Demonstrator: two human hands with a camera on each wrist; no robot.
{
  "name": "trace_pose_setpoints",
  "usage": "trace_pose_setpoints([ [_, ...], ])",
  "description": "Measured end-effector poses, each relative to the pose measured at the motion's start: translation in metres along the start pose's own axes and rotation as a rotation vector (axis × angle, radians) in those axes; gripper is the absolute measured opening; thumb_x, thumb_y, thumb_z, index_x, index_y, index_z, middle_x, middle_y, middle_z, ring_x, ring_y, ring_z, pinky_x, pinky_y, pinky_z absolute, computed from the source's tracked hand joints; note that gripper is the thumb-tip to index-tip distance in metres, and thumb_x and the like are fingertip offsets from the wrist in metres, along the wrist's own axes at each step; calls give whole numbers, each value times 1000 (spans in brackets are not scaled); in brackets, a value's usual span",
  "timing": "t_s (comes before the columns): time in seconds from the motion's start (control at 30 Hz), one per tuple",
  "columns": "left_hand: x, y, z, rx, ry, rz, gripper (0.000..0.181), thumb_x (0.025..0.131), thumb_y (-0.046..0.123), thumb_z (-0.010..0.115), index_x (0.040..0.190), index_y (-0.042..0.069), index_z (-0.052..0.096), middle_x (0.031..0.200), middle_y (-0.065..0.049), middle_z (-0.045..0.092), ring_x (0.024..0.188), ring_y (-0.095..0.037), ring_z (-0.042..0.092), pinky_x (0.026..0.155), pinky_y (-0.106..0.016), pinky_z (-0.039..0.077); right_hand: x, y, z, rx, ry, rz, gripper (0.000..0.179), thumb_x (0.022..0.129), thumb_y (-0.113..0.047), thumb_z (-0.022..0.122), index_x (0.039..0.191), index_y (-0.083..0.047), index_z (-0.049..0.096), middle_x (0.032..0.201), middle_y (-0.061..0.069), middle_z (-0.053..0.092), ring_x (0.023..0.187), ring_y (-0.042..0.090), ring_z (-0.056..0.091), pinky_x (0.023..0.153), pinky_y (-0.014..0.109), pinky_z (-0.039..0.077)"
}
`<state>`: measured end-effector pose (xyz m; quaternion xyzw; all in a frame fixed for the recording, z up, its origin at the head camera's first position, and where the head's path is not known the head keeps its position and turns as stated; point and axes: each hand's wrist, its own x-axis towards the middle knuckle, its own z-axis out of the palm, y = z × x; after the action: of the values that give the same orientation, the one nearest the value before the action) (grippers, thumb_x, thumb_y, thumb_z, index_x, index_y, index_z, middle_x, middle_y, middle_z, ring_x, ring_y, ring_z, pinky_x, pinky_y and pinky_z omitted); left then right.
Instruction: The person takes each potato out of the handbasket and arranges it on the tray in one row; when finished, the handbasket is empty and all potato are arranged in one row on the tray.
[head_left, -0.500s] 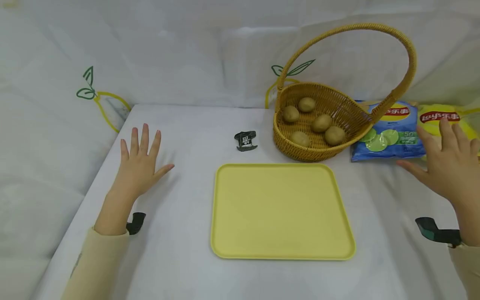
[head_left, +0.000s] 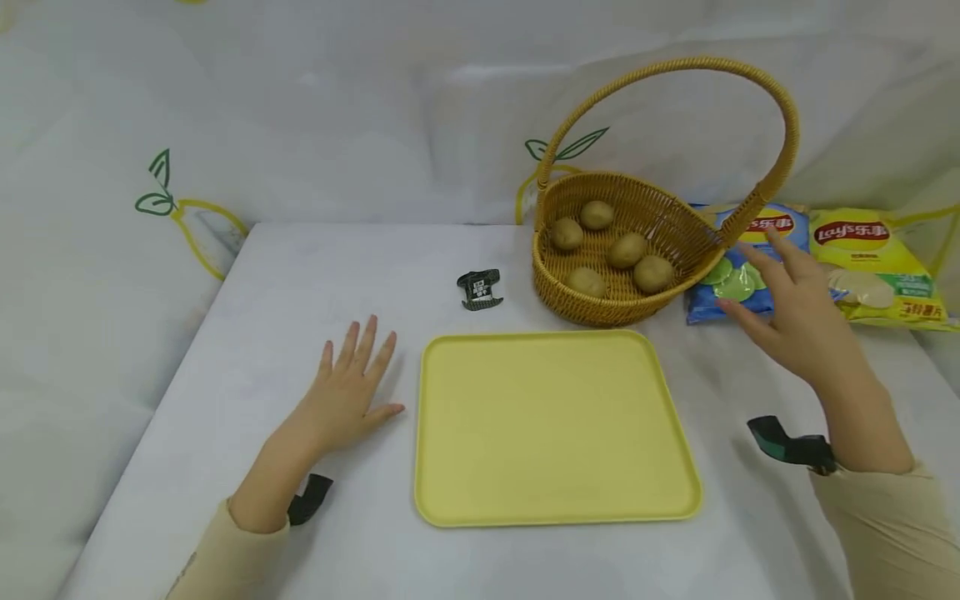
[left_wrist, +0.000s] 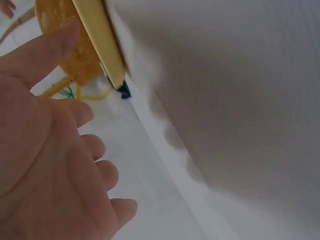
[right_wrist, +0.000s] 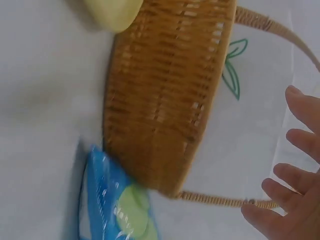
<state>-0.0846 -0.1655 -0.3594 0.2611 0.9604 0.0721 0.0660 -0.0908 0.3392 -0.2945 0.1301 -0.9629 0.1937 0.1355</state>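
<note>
My left hand [head_left: 341,408] is spread above the white table, just left of the yellow tray [head_left: 558,429], and holds nothing. On the right, my right hand [head_left: 806,321] hovers with fingers apart in front of the blue chip bag [head_left: 738,283], also holding nothing. In the right wrist view its fingers [right_wrist: 292,182] appear apart from the wicker basket [right_wrist: 155,110]. That basket stands behind the tray and contains several potatoes [head_left: 626,250]. Between the basket and the left hand's side lies a small black packet [head_left: 480,289] with white print.
A yellow chip bag [head_left: 870,267] lies at the far right beside the blue one. The basket's tall handle [head_left: 783,108] arches up and leans right over the blue bag. White cloth [head_left: 337,108] hangs behind the table.
My left hand has moved right and nearer to me, toward the tray. The right hand has shifted left, from the yellow bag to the blue bag. The head view has tilted slightly.
</note>
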Motion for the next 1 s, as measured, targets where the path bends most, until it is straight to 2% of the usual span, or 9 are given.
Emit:
trace_pose_setpoints([
  [0.1,-5,19,12,-66,-55,47,88,90,44,60,151,2,11,156,-21,-2,142,-39,-2,108,-62,4,21,-18,14,102,-24,-89,59,92,-13,62,143,-1,36,153,23,15,138,46,13,104,66,13],
  [0.2,-3,31,19,-94,-68,75,89,90,46,58,151,3,10,157,-18,-2,143,-35,0,109,-60,5,39,-32,26,156,-75,-133,52,93,-10,60,140,1,41,150,25,23,135,47,19,104,65,17],
  [0.47,7,39,20,-80,-98,88,79,96,39,51,151,1,8,157,-14,-4,143,-29,-1,110,-58,5,73,-48,50,252,-230,-169,38,92,-2,59,129,4,52,130,24,50,123,44,42,96,59,34],
  [0.57,8,39,19,-72,-127,87,76,98,36,49,150,-1,10,156,-15,-2,143,-28,-1,110,-57,5,86,-49,58,276,-296,-171,37,90,1,60,127,3,55,122,22,56,109,38,53,87,52,42],
  [0.67,7,39,18,-67,-150,76,74,98,36,48,149,-3,11,156,-16,-1,144,-28,0,110,-56,6,101,-47,68,272,-351,-238,38,86,6,62,124,6,57,100,19,63,74,25,56,68,38,46],
  [0.73,7,39,18,-71,-164,66,73,99,36,47,149,-3,11,156,-16,-1,144,-28,0,111,-56,7,109,-47,74,272,-397,-227,40,84,8,63,124,5,58,87,15,63,59,17,46,60,30,41],
  [0.8,7,39,18,-76,-172,62,73,99,36,46,149,-4,11,156,-17,-1,144,-29,1,111,-56,7,114,-47,79,275,-444,-190,41,85,7,62,125,4,58,81,15,62,54,14,39,57,28,38],
  [0.9,7,39,18,-81,-188,62,73,99,36,45,149,-4,10,156,-17,-2,143,-29,0,111,-55,7,116,-48,83,228,-501,-30,41,88,-1,61,129,-6,59,89,14,62,59,16,40,58,31,37],
  [1.0,7,39,17,-77,-197,61,73,100,37,44,149,-4,9,156,-17,-3,143,-29,0,111,-55,6,116,-50,85,173,-513,43,39,90,-8,61,129,-11,60,91,16,56,60,20,38,56,34,33],
])
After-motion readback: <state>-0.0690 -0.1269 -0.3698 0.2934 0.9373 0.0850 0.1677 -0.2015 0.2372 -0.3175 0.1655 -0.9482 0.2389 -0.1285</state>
